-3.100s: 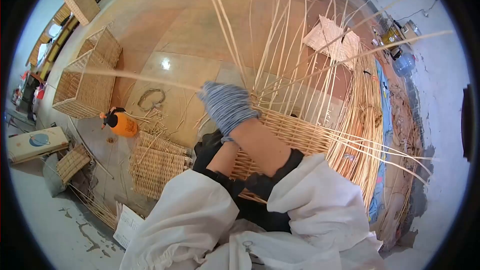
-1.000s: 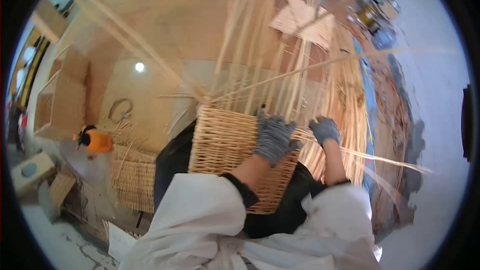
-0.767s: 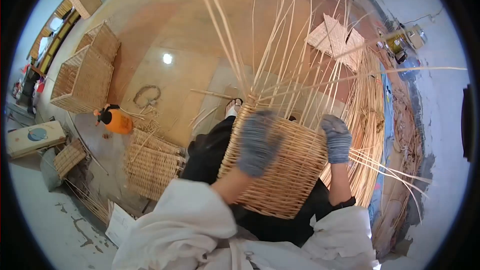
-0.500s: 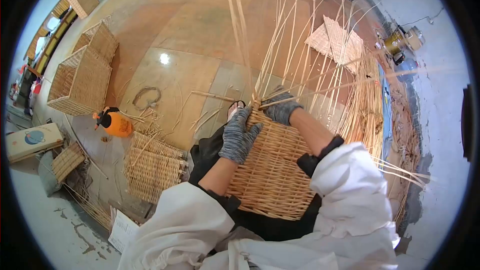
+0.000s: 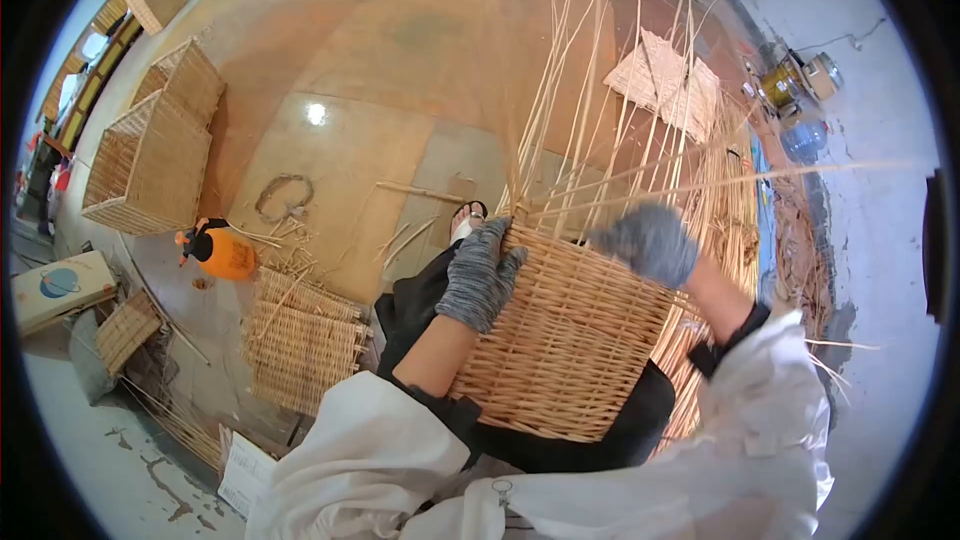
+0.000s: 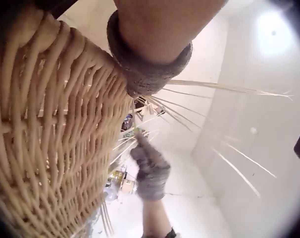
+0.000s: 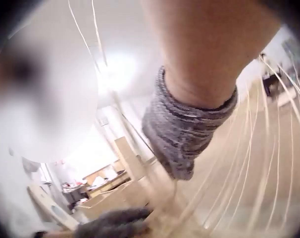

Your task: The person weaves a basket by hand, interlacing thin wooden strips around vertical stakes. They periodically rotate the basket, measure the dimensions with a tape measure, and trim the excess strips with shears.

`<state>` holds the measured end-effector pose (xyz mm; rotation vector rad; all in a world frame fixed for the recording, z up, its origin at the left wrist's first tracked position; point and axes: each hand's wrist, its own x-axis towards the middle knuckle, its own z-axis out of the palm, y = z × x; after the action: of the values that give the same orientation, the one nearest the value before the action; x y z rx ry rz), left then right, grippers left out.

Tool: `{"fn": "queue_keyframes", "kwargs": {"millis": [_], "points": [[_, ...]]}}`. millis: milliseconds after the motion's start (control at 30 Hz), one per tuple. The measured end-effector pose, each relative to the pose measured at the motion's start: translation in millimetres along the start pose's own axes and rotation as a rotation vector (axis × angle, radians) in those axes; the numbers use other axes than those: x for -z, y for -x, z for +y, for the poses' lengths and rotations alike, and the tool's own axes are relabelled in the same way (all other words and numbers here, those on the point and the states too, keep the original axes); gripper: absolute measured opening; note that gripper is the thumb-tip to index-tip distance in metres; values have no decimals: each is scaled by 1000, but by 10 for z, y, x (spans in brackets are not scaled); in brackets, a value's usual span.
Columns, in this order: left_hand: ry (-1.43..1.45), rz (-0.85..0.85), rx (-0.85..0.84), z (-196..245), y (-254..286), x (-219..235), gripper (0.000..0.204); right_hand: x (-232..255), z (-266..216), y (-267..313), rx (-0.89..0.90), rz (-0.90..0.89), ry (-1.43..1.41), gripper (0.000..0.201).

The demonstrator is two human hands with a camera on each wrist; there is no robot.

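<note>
A woven wicker basket piece (image 5: 570, 340) rests on the person's lap, with long upright rods rising from its far edge. The gloved left hand (image 5: 476, 278) grips its upper left corner, thumb on the woven face and fingers over the edge. Blurred by motion, the gloved right hand (image 5: 652, 244) is over the upper right part of the weave. In the left wrist view the right hand (image 6: 152, 171) pinches a thin wicker rod, its fingertips close together. The right wrist view shows a rod running down from the right hand (image 7: 175, 136) toward the weave.
A bundle of loose rods (image 5: 738, 210) lies to the right by the wall. On the left are an orange spray bottle (image 5: 226, 253), a flat woven panel (image 5: 305, 350), and a wicker frame (image 5: 160, 145). A pale woven sheet (image 5: 660, 85) lies ahead.
The right hand has gone from the upper left corner out to the right, after both hands were on the right side earlier. The left hand stays at the corner.
</note>
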<state>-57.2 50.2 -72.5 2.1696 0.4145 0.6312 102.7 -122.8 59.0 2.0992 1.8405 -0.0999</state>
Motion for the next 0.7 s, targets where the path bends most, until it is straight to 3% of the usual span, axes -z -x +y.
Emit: {"fn": "queue_keyframes", "kwargs": {"millis": [67, 167, 200, 300, 333, 433, 500, 567, 600, 633, 700], "points": [[-84, 20, -75, 156, 29, 58, 39, -537, -200, 306, -146, 363, -493, 33], [-179, -51, -202, 400, 81, 112, 28, -840, -298, 312, -237, 450, -421, 39], [-432, -188, -344, 530, 61, 70, 31, -866, -288, 307, -224, 460, -306, 38], [-706, -484, -361, 550, -101, -309, 35, -665, -309, 346, -195, 459, -283, 33], [-685, -424, -252, 598, -76, -281, 41, -686, -331, 352, -230, 514, -293, 31], [-712, -424, -282, 583, -60, -209, 46, -607, -798, 688, -364, 636, -290, 33], [-700, -469, -234, 645, -45, -163, 51, -1031, -679, 652, -599, 403, -1017, 35], [-676, -416, -205, 732, 6, -175, 54, -839, -461, 449, -614, 231, -496, 38], [-683, -429, -128, 797, 0, -222, 56, -852, -302, 101, -748, 621, -1199, 35], [-692, -441, -51, 884, -24, -292, 57, -1074, -77, -323, -724, 903, -862, 32], [-720, -471, 42, 999, -75, -318, 60, -806, 159, -744, -909, 416, -1153, 42]]}}
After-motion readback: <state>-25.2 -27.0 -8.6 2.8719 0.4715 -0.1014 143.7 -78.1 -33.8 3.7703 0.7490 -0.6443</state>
